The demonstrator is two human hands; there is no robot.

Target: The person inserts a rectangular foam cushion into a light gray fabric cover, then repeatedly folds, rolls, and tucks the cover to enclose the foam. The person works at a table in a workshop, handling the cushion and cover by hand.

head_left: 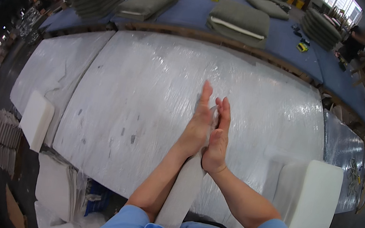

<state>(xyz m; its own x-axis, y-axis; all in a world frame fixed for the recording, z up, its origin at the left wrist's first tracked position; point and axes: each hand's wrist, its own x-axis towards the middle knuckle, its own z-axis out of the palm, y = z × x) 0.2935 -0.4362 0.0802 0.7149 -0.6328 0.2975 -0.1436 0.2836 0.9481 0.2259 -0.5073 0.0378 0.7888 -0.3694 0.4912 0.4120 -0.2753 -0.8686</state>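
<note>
A light grey, cloth-covered cushion (181, 192) stands on its narrow edge in front of me, reaching from my body toward the middle of the plastic-wrapped table (149, 80). My left hand (199, 120) lies flat along its left side, fingers stretched out and pointing away from me. Against the opposite side rests my right hand (218, 143), its palm facing the left one and its fingers extended. The cushion's far end shows between the two hands; its broad faces are mostly out of sight.
White foam blocks stand at right (315, 197) and left (37, 120). Foam sheets (54, 184) and stacked pale pieces (0, 140) are at lower left. Beyond, a blue-topped table (184, 14) holds green-grey cushions (240, 20) and a yellow tool (302, 47). A person (357, 44) is far right.
</note>
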